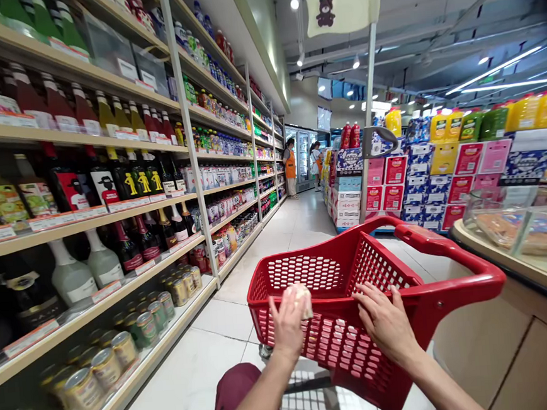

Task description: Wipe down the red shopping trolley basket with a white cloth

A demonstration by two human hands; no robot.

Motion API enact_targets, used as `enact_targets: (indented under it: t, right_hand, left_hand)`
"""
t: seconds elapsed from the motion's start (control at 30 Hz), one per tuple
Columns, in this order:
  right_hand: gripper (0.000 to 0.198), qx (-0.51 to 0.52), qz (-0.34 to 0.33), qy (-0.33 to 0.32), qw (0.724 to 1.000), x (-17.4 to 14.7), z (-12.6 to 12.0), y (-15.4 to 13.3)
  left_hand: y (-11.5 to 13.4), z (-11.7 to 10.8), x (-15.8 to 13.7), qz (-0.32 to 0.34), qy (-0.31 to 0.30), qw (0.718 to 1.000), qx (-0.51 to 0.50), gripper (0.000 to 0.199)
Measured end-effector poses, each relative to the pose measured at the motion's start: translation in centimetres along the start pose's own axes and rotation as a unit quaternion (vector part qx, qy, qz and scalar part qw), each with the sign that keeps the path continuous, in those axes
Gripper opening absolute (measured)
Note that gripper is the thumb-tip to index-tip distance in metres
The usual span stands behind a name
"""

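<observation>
A red plastic shopping cart with perforated basket walls stands side-on in front of me. My left hand is at the basket's near rim, its fingers closed around a pale, crumpled cloth. The cloth is slightly blurred, and part of it is hidden by the fingers. Farther right along that same rim lies my right hand, palm down, fingers loosely spread and holding nothing. The cart's handle reaches out to the right. A pole rises behind the basket, carrying a cream flag with a bear on it.
Shelves of bottles and cans run along the left. At the right is a counter with a clear display case. Stacked drink cartons stand behind the cart. Two people in orange vests are down the tiled aisle.
</observation>
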State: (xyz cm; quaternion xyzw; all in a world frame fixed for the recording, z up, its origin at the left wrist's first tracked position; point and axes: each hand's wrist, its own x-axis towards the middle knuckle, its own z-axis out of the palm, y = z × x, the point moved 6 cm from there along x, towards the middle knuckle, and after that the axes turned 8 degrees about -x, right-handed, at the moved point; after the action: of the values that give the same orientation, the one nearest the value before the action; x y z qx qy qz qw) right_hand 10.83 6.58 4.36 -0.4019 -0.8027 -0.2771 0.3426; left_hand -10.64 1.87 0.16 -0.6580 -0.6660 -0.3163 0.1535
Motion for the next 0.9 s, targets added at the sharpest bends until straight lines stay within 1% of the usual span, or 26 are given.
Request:
enact_targets:
  t: [0.03, 0.07, 0.1, 0.13, 0.2, 0.23, 0.27, 0.3, 0.33, 0.4, 0.47, 0.5, 0.53, 0.57, 0.63, 0.7, 0.77, 0.8, 0.83, 0.9]
  right_hand:
    - [0.028, 0.002, -0.002, -0.003, 1.0, 0.1, 0.0, 0.0]
    - [0.028, 0.004, -0.001, -0.004, 1.0, 0.1, 0.0, 0.1]
    - [0.028, 0.006, 0.001, -0.006, 1.0, 0.2, 0.0, 0.3]
    - [0.028, 0.008, 0.004, -0.006, 1.0, 0.2, 0.0, 0.5]
    - [0.027, 0.014, 0.007, -0.007, 1.0, 0.2, 0.0, 0.6]
    - [0.027, 0.019, 0.008, -0.009, 1.0, 0.2, 0.0, 0.4]
    - [0.027, 0.024, 0.009, -0.011, 1.0, 0.3, 0.1, 0.1]
    - [0.027, 0.029, 0.01, -0.013, 0.999, 0.4, 0.1, -0.2]
    - [0.027, 0.035, 0.01, -0.016, 0.999, 0.5, 0.1, -0.6]
    - [0.027, 0.047, 0.004, -0.023, 0.999, 0.6, 0.1, -1.4]
    - [0.027, 0.053, -0.003, -0.03, 0.998, 0.7, 0.0, -1.8]
    - [0.028, 0.054, -0.006, -0.033, 0.998, 0.7, 0.0, -1.9]
    - [0.028, 0.054, -0.008, -0.035, 0.998, 0.7, -0.1, -1.8]
    - [0.028, 0.054, -0.01, -0.037, 0.998, 0.7, -0.1, -1.7]
    - [0.028, 0.054, -0.011, -0.038, 0.998, 0.5, -0.1, -1.4]
    - [0.028, 0.058, -0.014, -0.032, 0.998, 0.4, -0.1, -1.1]
    - [0.027, 0.062, -0.02, -0.024, 0.998, 0.2, 0.0, -1.0]
    - [0.027, 0.063, -0.022, -0.022, 0.998, 0.2, 0.0, -1.1]
    - [0.027, 0.063, -0.021, -0.021, 0.998, 0.2, 0.1, -1.1]
    - [0.027, 0.057, -0.016, -0.022, 0.998, 0.4, 0.1, -1.1]
  left_hand:
    - [0.7, 0.3, 0.1, 0.031, -0.014, 0.999, -0.008, 0.06]
    - [0.7, 0.3, 0.1, 0.048, -0.023, 0.999, -0.01, 0.06]
    - [0.1, 0.0, 0.0, 0.047, -0.027, 0.999, -0.005, 0.06]
    - [-1.1, -0.6, -0.1, 0.031, -0.027, 0.999, 0.007, 0.06]
    - [-4.3, -2.2, -0.4, -0.04, -0.007, 0.999, 0.036, 0.056]
    - [-5.4, -2.8, -0.6, -0.059, -0.003, 0.997, 0.041, 0.053]
    - [-5.9, -3.1, -0.7, -0.064, -0.004, 0.997, 0.039, 0.051]
    - [-5.8, -3.2, -0.8, -0.055, -0.007, 0.998, 0.031, 0.05]
    - [-5.1, -2.9, -0.7, -0.04, -0.007, 0.999, 0.018, 0.05]
    - [-3.0, -2.1, -0.5, -0.024, 0.007, 1.0, -0.015, 0.046]
    - [-1.4, -1.4, 0.0, -0.053, 0.04, 0.997, -0.048, 0.037]
    - [-1.1, -1.2, 0.3, -0.075, 0.057, 0.993, -0.064, 0.031]
    - [-1.3, -1.0, 0.5, -0.092, 0.071, 0.99, -0.081, 0.025]
    - [-1.9, -1.1, 0.7, -0.103, 0.082, 0.987, -0.095, 0.025]
    - [-4.2, -1.6, 0.9, -0.114, 0.102, 0.982, -0.113, 0.039]
    - [-7.1, -2.5, 0.8, -0.133, 0.126, 0.977, -0.11, 0.054]
    - [-9.3, -3.2, 0.2, -0.163, 0.155, 0.971, -0.083, 0.057]
    - [-9.6, -3.0, 0.0, -0.165, 0.153, 0.972, -0.069, 0.059]
    - [-9.3, -2.5, -0.1, -0.152, 0.138, 0.977, -0.062, 0.061]
    - [-7.6, -1.1, -0.1, -0.089, 0.096, 0.99, -0.054, 0.066]
